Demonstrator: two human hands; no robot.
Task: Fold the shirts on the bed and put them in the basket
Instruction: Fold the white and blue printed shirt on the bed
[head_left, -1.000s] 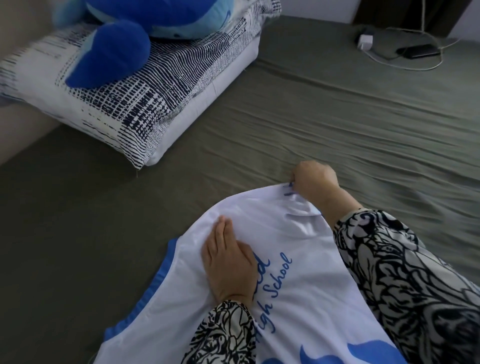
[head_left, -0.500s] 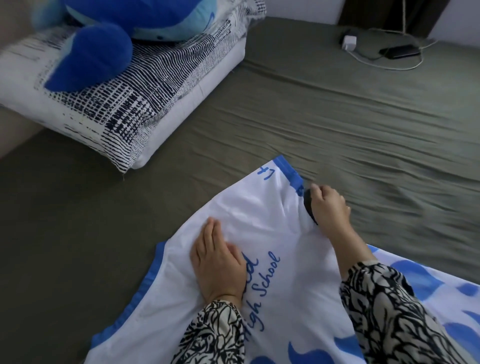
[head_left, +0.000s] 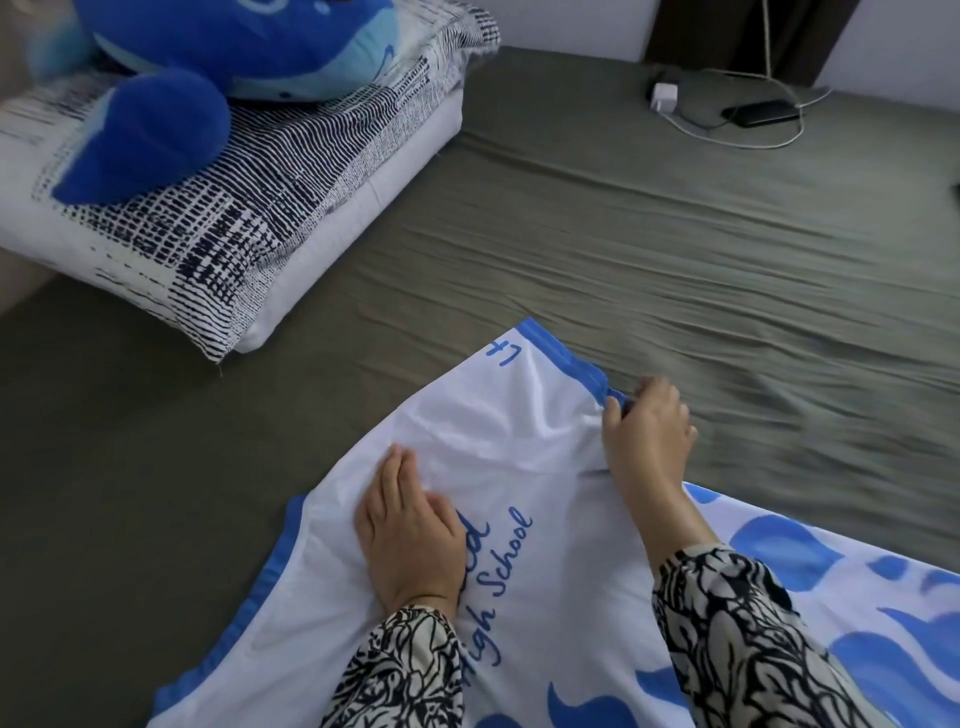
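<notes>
Bed (head_left: 649, 249): olive-grey fitted sheet, creased in long ridges across the middle and the right side. White shirt (head_left: 545, 519) with blue trim and blue printed shapes lies at the near edge of the bed, right of centre; script reading "High School" shows beside the left wrist. Left hand (head_left: 410, 540): flat on the shirt, fingers straight and together, pressing the fabric down. Right hand (head_left: 649, 436): fingers and thumb pinch the blue-trimmed sleeve edge, with the cloth gathered into folds at the pinch. Both forearms wear black-and-white patterned sleeves. Far left corner: pillow (head_left: 234, 223) in a black-and-white woven-look print, resting on a plain white cushion; a blue plush toy (head_left: 218, 57) lies on top. Far right edge: white charger (head_left: 665, 97) and its white cable looping round a dark phone (head_left: 761, 113), well apart from the shirt. White wall behind the bed; dark curtain at far right.
</notes>
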